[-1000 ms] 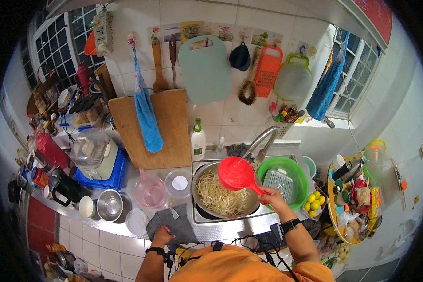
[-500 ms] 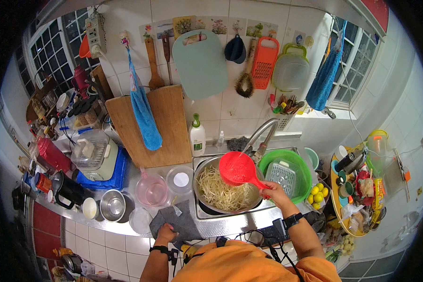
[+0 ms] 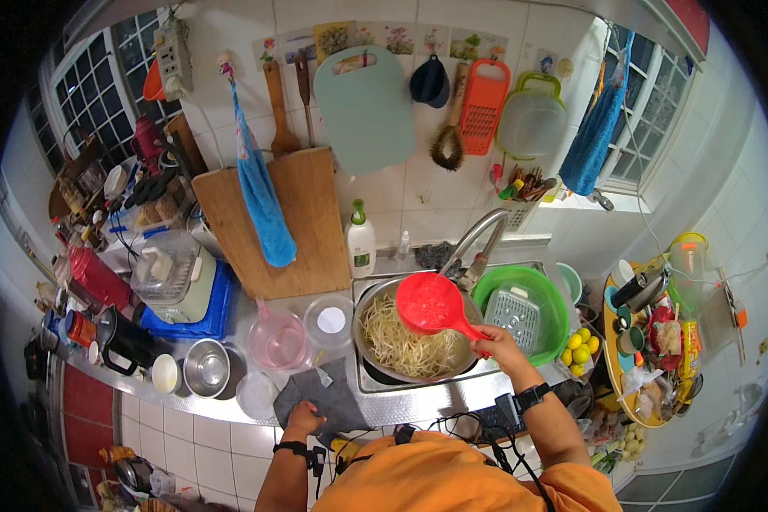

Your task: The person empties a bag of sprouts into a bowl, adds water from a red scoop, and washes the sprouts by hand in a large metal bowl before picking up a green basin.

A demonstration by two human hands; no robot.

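Note:
My right hand (image 3: 499,345) is closed round the handle of a red plastic water dipper (image 3: 427,304). The dipper hangs under the curved faucet (image 3: 485,224), with water in its bowl. Below it, long pale bean sprouts (image 3: 405,339) fill a wide metal basin (image 3: 462,363) set in the sink, and the dipper hides part of them. At the counter's front edge my left hand (image 3: 305,418) rests, fingers curled, on a dark grey cloth (image 3: 337,399).
A green basin (image 3: 563,300) with a perforated tray (image 3: 514,322) stands right of the sprouts. Left of the sink are a clear pinkish jug (image 3: 277,340), a clear round tub (image 3: 328,321) and a steel bowl (image 3: 206,369). Yellow lemons (image 3: 580,351) sit at the right.
The view has shifted slightly. The dipper stays under the faucet in my right hand, and my left hand stays on the grey cloth.

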